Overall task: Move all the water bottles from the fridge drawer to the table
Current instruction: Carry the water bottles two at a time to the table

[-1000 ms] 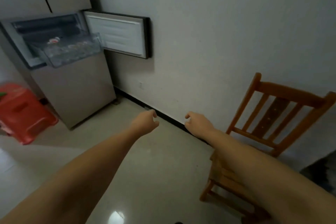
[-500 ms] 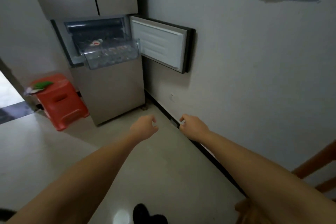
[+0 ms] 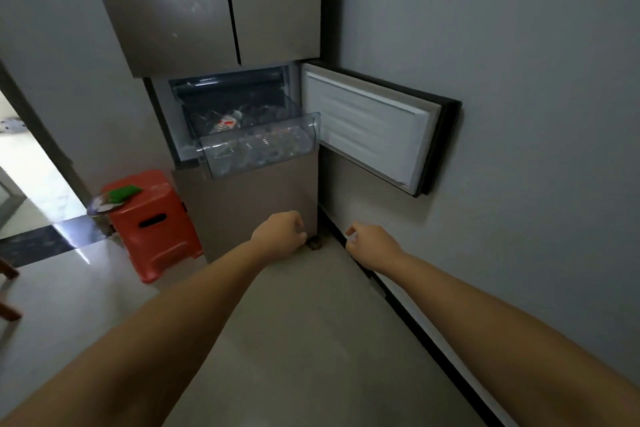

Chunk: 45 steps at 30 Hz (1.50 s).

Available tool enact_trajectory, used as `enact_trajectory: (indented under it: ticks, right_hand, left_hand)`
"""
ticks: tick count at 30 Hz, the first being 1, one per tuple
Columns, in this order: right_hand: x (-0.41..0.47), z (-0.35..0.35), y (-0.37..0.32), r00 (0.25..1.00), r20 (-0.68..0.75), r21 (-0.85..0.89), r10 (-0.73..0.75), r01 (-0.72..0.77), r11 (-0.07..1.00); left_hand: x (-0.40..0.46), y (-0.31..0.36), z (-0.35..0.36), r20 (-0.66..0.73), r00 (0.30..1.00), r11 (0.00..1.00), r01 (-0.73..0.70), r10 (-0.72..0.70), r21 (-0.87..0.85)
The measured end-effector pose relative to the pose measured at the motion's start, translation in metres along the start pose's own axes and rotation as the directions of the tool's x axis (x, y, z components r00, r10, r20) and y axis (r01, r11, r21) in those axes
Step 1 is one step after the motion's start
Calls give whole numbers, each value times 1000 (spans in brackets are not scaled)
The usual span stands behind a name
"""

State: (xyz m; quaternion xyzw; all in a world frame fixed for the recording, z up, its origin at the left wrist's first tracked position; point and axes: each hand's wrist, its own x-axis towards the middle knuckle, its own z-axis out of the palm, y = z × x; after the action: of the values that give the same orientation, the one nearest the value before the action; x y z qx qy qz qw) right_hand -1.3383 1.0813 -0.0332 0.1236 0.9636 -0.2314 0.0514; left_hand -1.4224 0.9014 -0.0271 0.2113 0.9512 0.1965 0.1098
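Note:
The fridge (image 3: 214,10) stands ahead with its middle door (image 3: 367,128) swung open to the right. A clear plastic drawer (image 3: 311,125) is pulled out, and several clear water bottles (image 3: 256,146) lie inside it, one with a red and white label (image 3: 227,122). My left hand (image 3: 280,230) and my right hand (image 3: 370,241) reach forward below the drawer, fingers loosely curled, holding nothing and touching nothing. The table is out of view.
A red plastic stool (image 3: 152,222) with a green item (image 3: 123,192) on top stands left of the fridge. A wall runs along the right side. A doorway opens at far left. Tiled floor lies between me and the fridge.
The view has swung left and closed in on the fridge; the wooden chair has left the frame. Both hands stay loosely curled and hold nothing.

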Motion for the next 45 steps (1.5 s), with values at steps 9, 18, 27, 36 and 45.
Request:
enact_trajectory:
  ticks: [9,18,27,36,45]
  right_hand:
    - [151,0,-29,993,62,-13,-95,96,995]
    - [347,-35,-66,953,110,15,-282,282,959]
    - [475,-50,-125,892,-48,60,-449,451,891]
    - [593,-28,-172,898,-83,83,-433,439,895]
    - [693,-12,-160,959,-87,38,-270,274,961]
  left_hand:
    - [108,-55,-33,-24,994,994,110,-110,1]
    - [260,-86,-93,-148,961,972,229,-235,-58]
    - [360,-124,-137,-284,892,935,323,-352,-145]
    - [461,-219,-162,-193,840,860,479,-507,-174]
    - [535,-263,-136,98,830,833,553,-550,-3]
